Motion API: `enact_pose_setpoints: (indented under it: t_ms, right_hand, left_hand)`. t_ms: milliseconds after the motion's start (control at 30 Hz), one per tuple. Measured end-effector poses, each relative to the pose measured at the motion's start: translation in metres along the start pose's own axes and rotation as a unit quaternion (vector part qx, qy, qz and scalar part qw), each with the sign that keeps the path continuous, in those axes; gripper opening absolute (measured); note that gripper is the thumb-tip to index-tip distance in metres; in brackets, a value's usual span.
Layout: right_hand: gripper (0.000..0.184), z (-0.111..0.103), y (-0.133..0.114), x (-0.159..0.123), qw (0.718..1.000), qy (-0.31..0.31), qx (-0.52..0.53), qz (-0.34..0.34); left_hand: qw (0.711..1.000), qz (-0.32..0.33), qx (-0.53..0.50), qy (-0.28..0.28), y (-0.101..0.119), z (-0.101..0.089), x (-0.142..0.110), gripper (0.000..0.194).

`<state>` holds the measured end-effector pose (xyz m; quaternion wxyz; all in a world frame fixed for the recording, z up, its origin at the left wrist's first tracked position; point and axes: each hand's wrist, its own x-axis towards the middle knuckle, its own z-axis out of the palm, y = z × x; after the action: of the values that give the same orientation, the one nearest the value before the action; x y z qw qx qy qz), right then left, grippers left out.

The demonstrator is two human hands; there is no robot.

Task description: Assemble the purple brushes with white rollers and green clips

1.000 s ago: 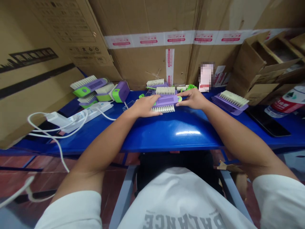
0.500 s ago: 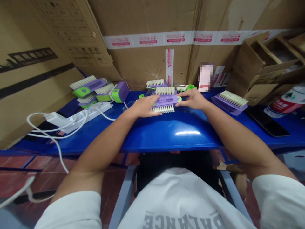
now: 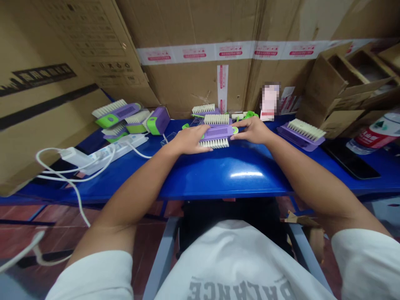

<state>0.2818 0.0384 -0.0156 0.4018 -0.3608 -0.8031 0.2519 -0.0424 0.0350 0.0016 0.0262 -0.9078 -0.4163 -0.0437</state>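
Purple scrub brush (image 3: 217, 132) lies mid-tabletop (image 3: 225, 175). Left hand (image 3: 189, 139) and right hand (image 3: 253, 130) sit palm-down on its two ends, set wide; grip force: cannot tell. Step in hand: handling this one brush. Next move needs fingers closed round it. Count: about eight brushes: upper-left group (image 3: 115, 110) four, two back brushes (image 3: 204, 109) behind it, this one, far-right brush (image 3: 301, 133) one.

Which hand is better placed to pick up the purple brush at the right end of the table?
The right hand, probably: it is clearly nearer that brush, with only bare table between them. The left hand lies further away, across the middle brush.
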Motion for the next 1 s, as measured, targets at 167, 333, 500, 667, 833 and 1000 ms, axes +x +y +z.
enact_pose_setpoints:
  t_ms: [167,333,500,667,833,1000]
  right_hand:
    - [0.051,0.0001,0.0001,0.0002,1.0,-0.001,-0.003,-0.009]
    - [0.05,0.0007,0.0014,0.0001,1.0,0.004,-0.009,-0.008]
    - [0.051,0.0028,0.0044,0.0001,1.0,0.011,-0.012,-0.008]
    - [0.053,0.0026,0.007,0.0015,1.0,0.015,-0.011,-0.02]
    - [0.053,0.0008,0.0079,0.0035,0.999,0.024,-0.011,-0.037]
    - [0.06,-0.0003,0.0034,0.0036,0.998,0.02,0.051,0.005]
  left_hand:
    - [1.0,-0.001,0.003,0.004,-0.0007,0.0012,0.0,0.1]
    - [1.0,-0.001,0.006,0.006,-0.0019,0.002,0.0009,0.101]
    - [1.0,0.002,-0.001,0.013,-0.0034,0.0029,0.001,0.101]
    - [1.0,-0.005,0.004,0.016,-0.0033,0.0038,0.0015,0.102]
    - [1.0,-0.006,0.002,0.016,-0.0016,0.0025,0.0013,0.102]
    - [1.0,-0.015,-0.001,0.005,0.0007,-0.0008,0.0005,0.103]
